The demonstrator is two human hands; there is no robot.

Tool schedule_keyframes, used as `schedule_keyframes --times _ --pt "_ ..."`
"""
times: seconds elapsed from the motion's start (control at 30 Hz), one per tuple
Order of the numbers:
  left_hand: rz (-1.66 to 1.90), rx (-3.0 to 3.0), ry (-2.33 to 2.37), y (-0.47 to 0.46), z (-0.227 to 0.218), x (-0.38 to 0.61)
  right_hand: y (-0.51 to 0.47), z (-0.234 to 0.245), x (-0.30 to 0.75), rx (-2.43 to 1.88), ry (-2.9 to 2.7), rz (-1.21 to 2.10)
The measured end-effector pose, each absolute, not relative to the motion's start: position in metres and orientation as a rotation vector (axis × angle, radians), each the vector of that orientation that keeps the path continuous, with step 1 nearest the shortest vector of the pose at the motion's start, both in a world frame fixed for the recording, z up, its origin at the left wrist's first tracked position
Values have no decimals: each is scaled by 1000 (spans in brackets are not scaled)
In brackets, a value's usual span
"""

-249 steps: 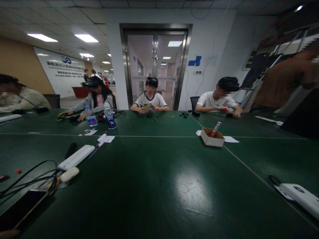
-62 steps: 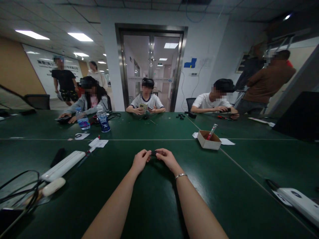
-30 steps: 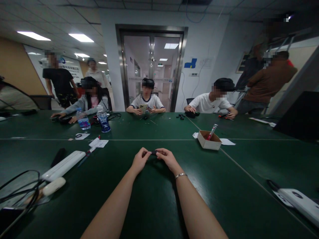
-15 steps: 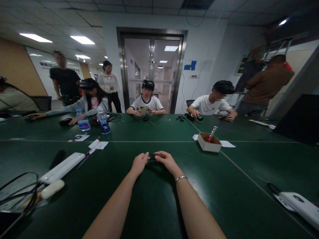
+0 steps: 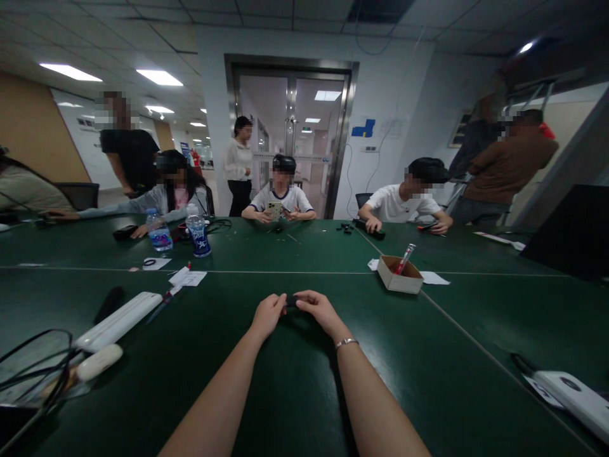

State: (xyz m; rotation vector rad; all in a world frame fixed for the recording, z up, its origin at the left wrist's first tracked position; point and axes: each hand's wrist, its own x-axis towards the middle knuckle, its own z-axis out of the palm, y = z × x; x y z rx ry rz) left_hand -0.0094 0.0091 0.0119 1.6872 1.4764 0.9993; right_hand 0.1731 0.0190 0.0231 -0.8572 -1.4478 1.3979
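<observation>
A small dark object (image 5: 291,301) is pinched between my two hands, just above the green table (image 5: 304,374); its exact kind is too small to make out. My left hand (image 5: 269,315) grips its left end with thumb and fingers closed. On the other side, my right hand (image 5: 320,310) has its thumb and fingertips closed on the right end, and a silver bracelet (image 5: 347,343) circles that wrist. The fingers partly cover the object.
A cardboard box (image 5: 400,279) with a red-and-silver tube stands ahead right. To the left lie a white power strip (image 5: 118,322), black cables and paper slips. Two bottles (image 5: 198,233) stand farther back. A white device (image 5: 571,393) lies at right. Several people sit or stand beyond.
My hands stay almost in place, still holding the small dark object. A standing person in a white top has moved right, in front of the door. A seated person's hand at right has shifted slightly.
</observation>
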Motion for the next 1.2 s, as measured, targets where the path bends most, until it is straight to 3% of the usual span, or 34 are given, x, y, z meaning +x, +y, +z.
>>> schedule_keyframes --times 1.2 --pt "1178 1644 1140 8 16 -9 23 20 171 -965 -1355 1273"
